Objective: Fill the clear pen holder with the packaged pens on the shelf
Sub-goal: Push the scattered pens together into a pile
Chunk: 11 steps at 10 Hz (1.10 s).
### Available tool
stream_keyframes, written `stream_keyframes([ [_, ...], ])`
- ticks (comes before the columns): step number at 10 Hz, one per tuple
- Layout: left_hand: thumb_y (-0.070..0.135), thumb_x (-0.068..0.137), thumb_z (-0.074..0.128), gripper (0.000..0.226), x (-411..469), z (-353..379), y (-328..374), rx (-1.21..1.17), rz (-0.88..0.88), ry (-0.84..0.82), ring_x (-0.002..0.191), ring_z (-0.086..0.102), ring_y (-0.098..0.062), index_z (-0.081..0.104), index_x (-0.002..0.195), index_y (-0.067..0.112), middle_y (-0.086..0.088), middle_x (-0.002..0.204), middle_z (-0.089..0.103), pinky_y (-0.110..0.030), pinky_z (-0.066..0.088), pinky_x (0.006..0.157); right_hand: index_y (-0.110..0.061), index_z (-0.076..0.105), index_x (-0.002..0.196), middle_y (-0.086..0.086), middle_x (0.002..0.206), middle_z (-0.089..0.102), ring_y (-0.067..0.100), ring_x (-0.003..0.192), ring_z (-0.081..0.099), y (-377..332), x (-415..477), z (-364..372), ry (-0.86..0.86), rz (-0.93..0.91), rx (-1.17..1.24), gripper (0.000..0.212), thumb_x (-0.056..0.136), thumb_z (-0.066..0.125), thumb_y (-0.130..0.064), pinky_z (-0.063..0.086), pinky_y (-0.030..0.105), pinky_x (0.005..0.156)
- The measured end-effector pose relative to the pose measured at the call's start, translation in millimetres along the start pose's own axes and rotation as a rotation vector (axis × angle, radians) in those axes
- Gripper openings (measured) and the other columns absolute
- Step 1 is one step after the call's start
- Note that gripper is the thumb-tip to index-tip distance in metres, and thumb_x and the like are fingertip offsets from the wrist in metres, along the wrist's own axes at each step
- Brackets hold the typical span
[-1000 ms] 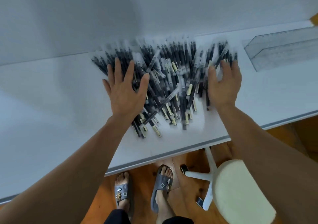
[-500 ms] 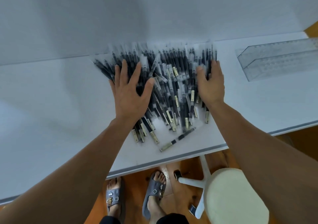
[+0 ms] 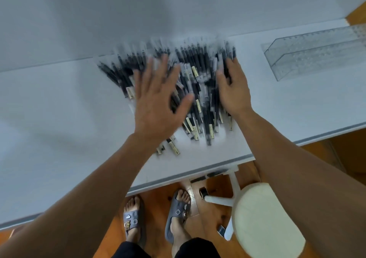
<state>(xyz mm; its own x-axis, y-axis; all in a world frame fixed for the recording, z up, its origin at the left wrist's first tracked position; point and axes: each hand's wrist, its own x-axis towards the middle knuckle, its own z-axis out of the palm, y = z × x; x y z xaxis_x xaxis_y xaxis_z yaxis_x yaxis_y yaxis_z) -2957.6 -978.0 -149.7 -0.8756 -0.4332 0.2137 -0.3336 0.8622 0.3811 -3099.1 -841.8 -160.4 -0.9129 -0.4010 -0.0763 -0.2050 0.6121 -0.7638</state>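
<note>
Head view, pens: big loose heap of packaged pens (image 3: 200, 83) on the white shelf (image 3: 59, 109), mid-shelf, back end close to the wall. Dark barrels in clear sleeves w/ pale labels. A few strays (image 3: 172, 145) lie nearer the front edge.
Head view, holder: clear pen holder (image 3: 316, 55) is on the same shelf, well off to the right of the heap. It looks to hold nothing yet, though glare makes that hard to confirm.
Left hand: left hand (image 3: 156, 103) is flat, fingers spread wide, over the heap's left side. Motion blur, so can't tell if it presses or just skims. Grips nothing.
Right hand: right hand (image 3: 234, 91) has its palm down, fingers straight, against the heap's right flank. Nothing pinched.
Hands together?: apart, one each side of the heap.
Handling, my guess: each pen is light and stiff, but the sleeves look slick. They'd slide over each other and fan out, prob. toward the edge.
Where to grab: scoop a bundle across the barrels' middle, all pointing one way, not by the sleeve ends.
Below: stool (image 3: 265, 224) and sandalled feet on the wood floor.
</note>
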Motion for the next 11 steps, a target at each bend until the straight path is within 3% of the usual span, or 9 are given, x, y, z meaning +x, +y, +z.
stream_keyframes([
  [1, 0.064, 0.095, 0.027, 0.068, 9.1, 6.2, 8.8, 0.100, 0.021, -0.074, 0.150, -0.003, -0.026, 0.022, 0.153, 0.028, -0.003, 0.163, 0.006, -0.053, -0.002, 0.119, -0.015, 0.030, 0.153, 0.005, 0.163, 0.015, 0.017, 0.150, 0.009, 2.3, -4.2, 0.8, -0.014, -0.010, -0.051, 0.055, 0.104, 0.040, -0.039, 0.012, 0.036, 0.123],
  [2, 0.064, 0.096, 0.019, 0.066, 19.6, 8.3, -10.8, 0.109, -0.162, -0.139, 0.149, -0.007, -0.026, 0.014, 0.154, 0.032, -0.001, 0.163, 0.000, -0.054, -0.002, 0.119, -0.017, 0.028, 0.153, 0.004, 0.163, 0.014, 0.018, 0.151, 0.007, -0.7, -3.3, 3.6, -0.015, -0.003, -0.073, 0.056, 0.104, 0.039, -0.040, 0.008, 0.035, 0.123],
  [3, 0.064, 0.096, 0.018, 0.066, 16.4, 12.1, -17.9, 0.095, -0.132, -0.187, 0.149, -0.009, -0.024, 0.009, 0.154, 0.034, 0.001, 0.163, -0.004, -0.053, -0.002, 0.119, -0.017, 0.025, 0.154, 0.006, 0.164, 0.011, 0.022, 0.151, 0.001, -2.6, -7.4, 11.5, -0.027, -0.045, -0.174, 0.059, 0.103, 0.037, -0.043, 0.002, 0.033, 0.120],
  [8, 0.063, 0.096, 0.017, 0.066, 14.3, 16.5, -17.2, 0.106, -0.121, -0.166, 0.149, -0.009, -0.024, 0.005, 0.154, 0.035, 0.002, 0.163, -0.006, -0.051, -0.004, 0.120, -0.019, 0.019, 0.155, 0.006, 0.164, 0.010, 0.025, 0.151, 0.000, -1.1, -6.9, 12.8, -0.056, -0.046, -0.294, 0.060, 0.103, 0.032, -0.046, 0.002, 0.036, 0.122],
  [11, 0.065, 0.096, 0.016, 0.067, 20.9, 6.7, -14.5, 0.156, -0.123, -0.246, 0.149, -0.010, -0.028, 0.007, 0.154, 0.034, -0.002, 0.163, -0.008, -0.053, -0.004, 0.119, -0.019, 0.025, 0.154, 0.005, 0.163, 0.016, 0.024, 0.151, 0.007, -9.3, -17.3, -1.8, -0.080, -0.023, -0.305, 0.060, 0.102, 0.040, -0.043, 0.012, 0.037, 0.121],
])
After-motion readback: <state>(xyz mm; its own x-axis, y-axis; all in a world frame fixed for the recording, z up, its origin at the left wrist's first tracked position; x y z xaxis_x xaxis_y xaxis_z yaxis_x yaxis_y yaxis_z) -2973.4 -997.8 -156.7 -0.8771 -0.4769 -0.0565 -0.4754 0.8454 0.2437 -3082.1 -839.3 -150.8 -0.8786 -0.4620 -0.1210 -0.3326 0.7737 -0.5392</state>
